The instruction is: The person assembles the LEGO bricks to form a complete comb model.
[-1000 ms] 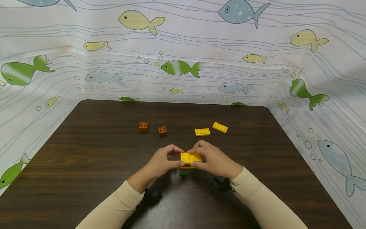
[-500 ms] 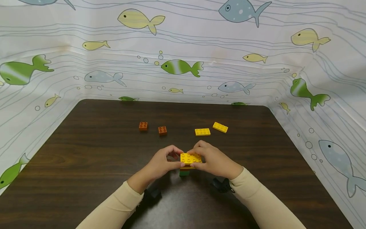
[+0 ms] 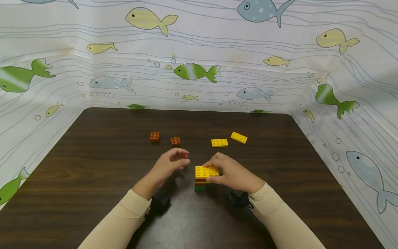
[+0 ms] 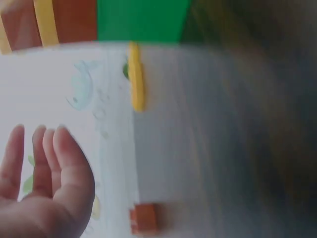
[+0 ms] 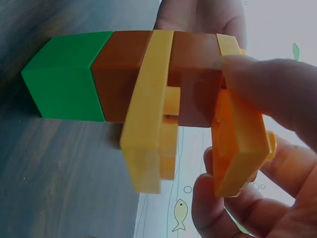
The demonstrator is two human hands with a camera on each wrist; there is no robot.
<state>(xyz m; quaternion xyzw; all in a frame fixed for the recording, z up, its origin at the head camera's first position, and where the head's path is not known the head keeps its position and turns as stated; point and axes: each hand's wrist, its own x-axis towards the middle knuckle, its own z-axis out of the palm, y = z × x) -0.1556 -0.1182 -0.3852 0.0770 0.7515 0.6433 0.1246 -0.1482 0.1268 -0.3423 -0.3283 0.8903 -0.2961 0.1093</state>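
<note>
A stack of toy bricks (image 3: 200, 179) is stood upright on the dark counter (image 3: 102, 173), between the two hands, which are held apart. The top yellow plate (image 5: 242, 134) is pinched by the right hand (image 3: 232, 173), with the thumb laid on the near side and the fingers placed on the far side. The left hand (image 3: 166, 167) is held beside the stack without touching it, its fingers loosely bent and nothing gripped. The stack is made up, from the bottom, of a green brick (image 5: 69, 79), a brown brick, a yellow plate, another brown brick and the top yellow plate; both plates are overhung toward the right hand. Farther back, two small brown bricks (image 3: 154, 136) are set at left and two loose yellow plates (image 3: 219, 143) at right. The counter is bordered by a fish-printed cloth (image 3: 230, 52).
</note>
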